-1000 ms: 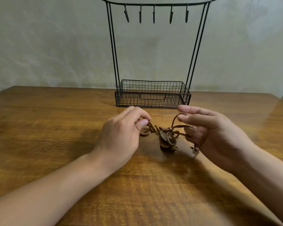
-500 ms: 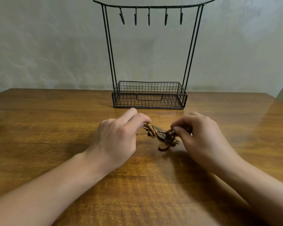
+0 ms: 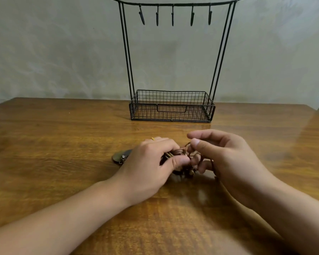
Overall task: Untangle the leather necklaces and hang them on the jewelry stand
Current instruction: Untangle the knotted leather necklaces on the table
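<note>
A tangle of brown leather necklaces [image 3: 187, 163] with small beads lies on the wooden table [image 3: 63, 144] between my hands. My left hand [image 3: 151, 166] grips a bundle of the cords, thumb curled over them. My right hand [image 3: 226, 159] pinches a cord loop between thumb and forefinger, just right of the tangle. A dark flat pendant [image 3: 121, 156] pokes out to the left of my left hand. The black wire jewelry stand [image 3: 171, 105] rises behind the tangle, with several bare hooks [image 3: 172, 16] on its top bar. Most of the cords are hidden by my fingers.
The stand's mesh basket [image 3: 209, 107] sits on the table close to a pale wall [image 3: 63, 52]. The table's far edge runs just behind the stand.
Both hands have closed in on the tangle and taken hold of its cords. The dark pendant now shows left of my left hand.
</note>
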